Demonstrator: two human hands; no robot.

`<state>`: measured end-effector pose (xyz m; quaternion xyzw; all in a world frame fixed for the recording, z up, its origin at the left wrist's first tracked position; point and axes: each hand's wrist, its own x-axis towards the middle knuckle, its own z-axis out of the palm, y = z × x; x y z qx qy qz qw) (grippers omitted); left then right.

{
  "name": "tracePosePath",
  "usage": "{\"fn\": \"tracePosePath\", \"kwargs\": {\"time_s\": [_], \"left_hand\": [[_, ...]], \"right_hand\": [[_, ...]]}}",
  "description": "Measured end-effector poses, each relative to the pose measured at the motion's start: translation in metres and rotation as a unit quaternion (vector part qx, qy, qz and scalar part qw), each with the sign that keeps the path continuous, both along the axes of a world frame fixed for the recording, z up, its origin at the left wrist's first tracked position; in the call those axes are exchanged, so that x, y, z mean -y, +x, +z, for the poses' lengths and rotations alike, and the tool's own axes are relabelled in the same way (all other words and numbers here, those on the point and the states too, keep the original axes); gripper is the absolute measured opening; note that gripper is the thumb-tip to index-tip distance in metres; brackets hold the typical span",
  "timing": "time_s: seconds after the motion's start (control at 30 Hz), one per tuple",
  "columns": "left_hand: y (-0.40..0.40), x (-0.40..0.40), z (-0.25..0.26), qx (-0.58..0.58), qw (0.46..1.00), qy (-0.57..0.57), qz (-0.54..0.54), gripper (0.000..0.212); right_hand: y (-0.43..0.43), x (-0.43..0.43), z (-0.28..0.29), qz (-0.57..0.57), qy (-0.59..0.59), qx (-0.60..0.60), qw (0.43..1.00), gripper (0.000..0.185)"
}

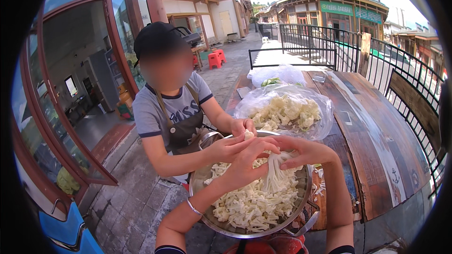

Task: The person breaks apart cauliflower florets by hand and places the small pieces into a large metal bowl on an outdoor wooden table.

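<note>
My left hand (247,164), with a metal bangle on its wrist, grips the left side of a long-stemmed cauliflower piece (276,174). From the right, my right hand (305,151) has its fingers and thumb on the same piece. The piece's stems spread downward over a wide two-handled metal pan (308,197). Small cauliflower florets (256,204) fill much of the pan. Just beyond my left hand, a co-worker's hands (226,148) hold a small white floret (249,134) over the pan's far rim.
A clear plastic bag (323,107) of cauliflower chunks (289,111) lies on the wooden table (381,141). Behind it are white mesh netting (282,74) and a glass ashtray (318,77). Cauliflower scraps (319,185) lie right of the pan. A co-worker (173,102) sits at left. Black railings (381,53) stand beyond.
</note>
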<state>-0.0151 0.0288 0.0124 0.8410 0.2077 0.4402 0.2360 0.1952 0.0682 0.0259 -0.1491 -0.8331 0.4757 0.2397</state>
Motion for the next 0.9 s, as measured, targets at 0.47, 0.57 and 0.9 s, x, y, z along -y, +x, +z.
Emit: {"fn": "tracePosePath", "kwargs": {"time_s": [0.47,0.57,0.9], "left_hand": [[-0.004,-0.001,-0.015,-0.076,0.978,-0.135,0.139,0.023],[-0.006,-0.001,-0.012,-0.095,0.976,-0.159,0.112,0.018],[-0.025,-0.002,0.009,-0.008,0.919,-0.38,-0.106,0.014]], "right_hand": [[0.004,0.005,-0.001,-0.179,0.187,0.068,0.963,0.056],[0.006,0.006,-0.002,-0.157,0.209,0.083,0.962,0.052],[0.019,-0.001,0.002,-0.051,0.139,0.188,0.971,0.049]]}}
